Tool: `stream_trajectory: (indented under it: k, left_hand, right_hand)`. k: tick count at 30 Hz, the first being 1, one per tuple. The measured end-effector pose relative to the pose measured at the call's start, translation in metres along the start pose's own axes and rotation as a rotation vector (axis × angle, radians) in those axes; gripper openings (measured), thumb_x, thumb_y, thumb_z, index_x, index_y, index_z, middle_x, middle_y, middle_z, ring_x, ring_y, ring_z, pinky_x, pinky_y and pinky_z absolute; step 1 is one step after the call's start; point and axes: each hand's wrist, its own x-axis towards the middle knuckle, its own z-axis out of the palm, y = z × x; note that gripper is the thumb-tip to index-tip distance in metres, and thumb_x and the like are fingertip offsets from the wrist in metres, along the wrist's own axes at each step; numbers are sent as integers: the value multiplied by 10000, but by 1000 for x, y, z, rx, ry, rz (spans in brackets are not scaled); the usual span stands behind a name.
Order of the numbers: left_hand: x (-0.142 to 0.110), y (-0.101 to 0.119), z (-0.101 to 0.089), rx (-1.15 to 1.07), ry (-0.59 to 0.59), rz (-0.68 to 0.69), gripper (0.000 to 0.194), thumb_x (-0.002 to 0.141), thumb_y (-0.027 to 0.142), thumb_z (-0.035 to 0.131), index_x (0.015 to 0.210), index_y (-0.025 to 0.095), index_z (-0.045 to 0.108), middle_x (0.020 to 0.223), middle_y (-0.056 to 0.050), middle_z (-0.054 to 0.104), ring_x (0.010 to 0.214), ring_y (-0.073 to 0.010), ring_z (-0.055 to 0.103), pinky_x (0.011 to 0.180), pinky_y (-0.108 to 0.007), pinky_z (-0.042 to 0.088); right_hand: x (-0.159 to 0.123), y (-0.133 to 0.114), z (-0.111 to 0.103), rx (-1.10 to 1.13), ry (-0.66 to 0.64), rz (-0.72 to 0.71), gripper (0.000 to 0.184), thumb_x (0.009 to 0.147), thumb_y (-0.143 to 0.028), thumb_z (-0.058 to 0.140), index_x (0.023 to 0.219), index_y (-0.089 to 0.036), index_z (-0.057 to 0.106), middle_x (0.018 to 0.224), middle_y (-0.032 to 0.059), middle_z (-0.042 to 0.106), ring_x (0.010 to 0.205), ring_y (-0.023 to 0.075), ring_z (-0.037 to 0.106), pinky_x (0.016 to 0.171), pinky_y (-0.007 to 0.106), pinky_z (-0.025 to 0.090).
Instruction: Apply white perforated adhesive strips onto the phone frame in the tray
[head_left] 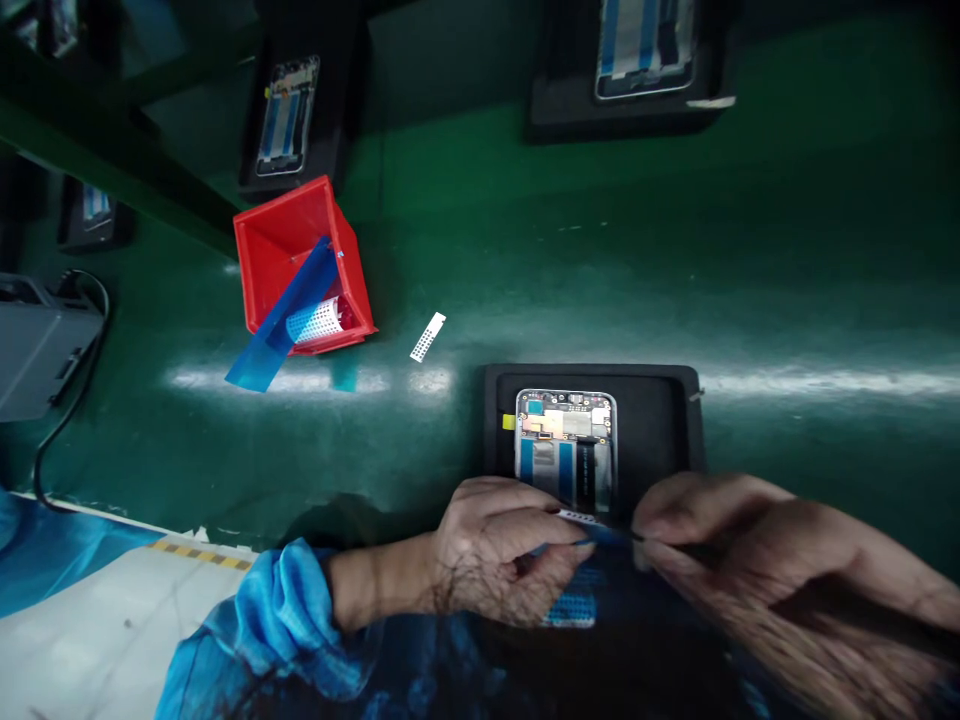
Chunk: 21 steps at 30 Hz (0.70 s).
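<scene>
A: So here we are, both hands up over the near edge of the black tray [675,425], and the opened phone [568,450] lies in it, circuit board facing up. What's the danger?

B: The white dotted strip [577,516], for me! It's small and light, pinched right above the phone's lower end. One slack finger and it could drop onto the bare parts.

A: And that blue film [611,538] between the hands?

B: Thin stuff. A hard tug could curl it, or a sticky side, if it has one, could catch a fingertip and drag the strip askew. Knuckles are another worry: the left hand [502,550] hangs so low that a dip might knock the phone in its tray.

A: Talk me through the pose.

B: Left forearm comes in nearly level from the side, blue sleeve [300,610] bunched back off the wrist, fingers curled, thumb and forefinger gripping the strip's end.

A: And the right hand [772,560]?

B: Reaching in from the opposite side, back of the hand uppermost, thumb and finger pointing at the left. They look pinched together, but it's dark and blurred there, so I can't tell whether they grip the film.
</scene>
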Motion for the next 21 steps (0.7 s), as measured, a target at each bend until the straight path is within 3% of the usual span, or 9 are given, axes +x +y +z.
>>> stream_trajectory:
  k: [3,8,11,21]
  left_hand:
    - [-5,-3,0,-11,-38,37,108,577,173,558,682,160,575,597,-16,651,514,-98,586,531,-214,502]
    - [-12,-6,-3,-76,-191,168,188,577,219,565,765,229,565,732,42,674,662,-91,609,700,-219,491]
    - [-11,-6,-3,-89,-246,196,201,590,233,563,791,229,560,754,32,679,692,-89,607,717,-213,484]
    - [-1,-2,-4,-79,-245,96,169,541,192,587,710,186,585,668,17,676,596,-83,604,663,-209,482]
  right_hand:
    - [12,2,-14,45,28,23,232,507,-69,600,524,-236,440,591,4,540,582,186,538,486,339,467]
    - [23,18,-37,-104,54,86,216,530,-119,624,518,-223,435,597,6,554,556,171,546,472,325,448]
    - [26,22,-34,-175,43,74,203,544,-135,624,520,-217,440,601,5,564,596,177,560,492,325,451]
    - [58,18,-15,-217,88,30,175,562,-130,617,537,-181,452,590,-12,532,608,153,571,555,309,455]
